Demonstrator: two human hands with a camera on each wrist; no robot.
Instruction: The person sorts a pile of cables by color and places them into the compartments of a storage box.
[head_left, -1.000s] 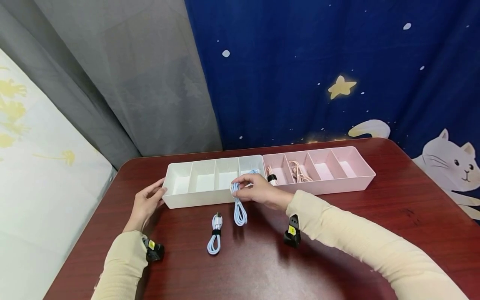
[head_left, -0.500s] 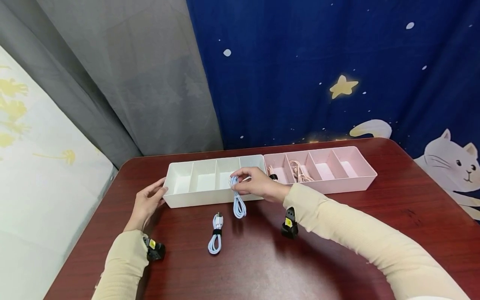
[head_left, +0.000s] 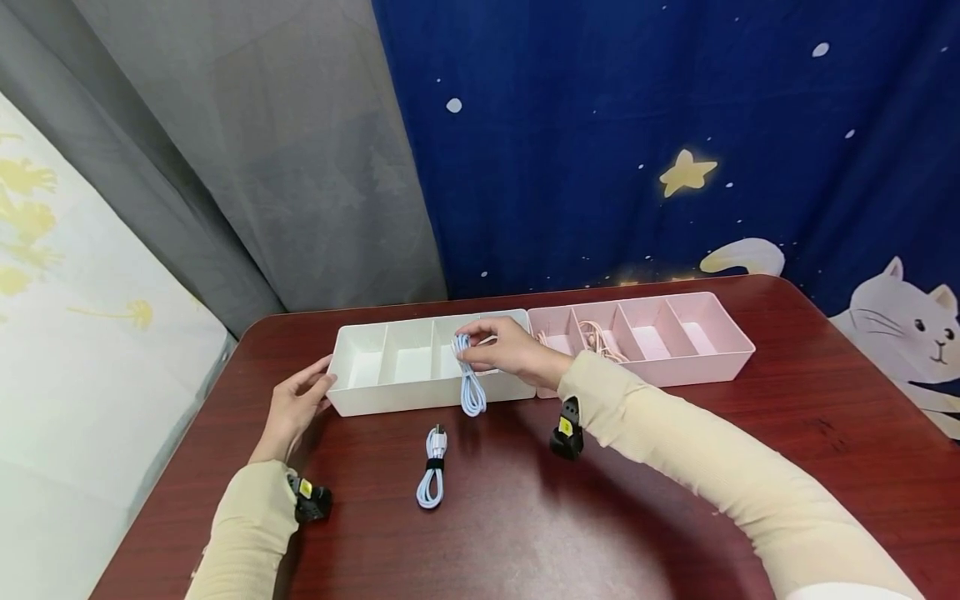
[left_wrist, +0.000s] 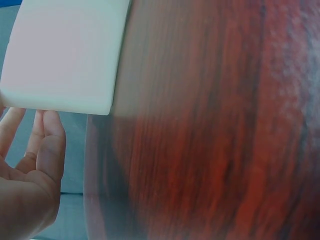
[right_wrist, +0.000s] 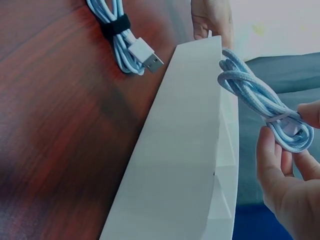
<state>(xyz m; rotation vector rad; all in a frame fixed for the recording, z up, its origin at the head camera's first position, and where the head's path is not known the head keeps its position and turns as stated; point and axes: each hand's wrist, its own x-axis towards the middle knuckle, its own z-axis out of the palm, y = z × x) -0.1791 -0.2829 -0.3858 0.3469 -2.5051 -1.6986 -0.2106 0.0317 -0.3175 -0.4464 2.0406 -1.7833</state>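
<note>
My right hand [head_left: 510,346] pinches the top of a coiled light-blue cable [head_left: 471,387], which hangs over the front wall of the white divided box [head_left: 405,394]. In the right wrist view the cable [right_wrist: 262,97] shows a thin tie around its coil, between thumb and fingers. At the box's left end, my left hand [head_left: 294,408] rests its fingers and thumb against the end wall. The left wrist view has those fingertips [left_wrist: 51,120] touching the box's edge. Another light-blue cable [head_left: 431,479] with a black strap and a USB plug lies on the table in front.
A pink divided box [head_left: 675,370] adjoins the white one on its right, with pink cables [head_left: 594,340] in its left compartments. Both boxes stand on a dark red-brown wooden table [head_left: 525,533]. Grey and blue curtains [head_left: 540,150] hang behind the table's back edge.
My right hand has lifted the coiled cable and moved it slightly left and farther back, over the white box's front wall. The left hand stays at the box's end.
</note>
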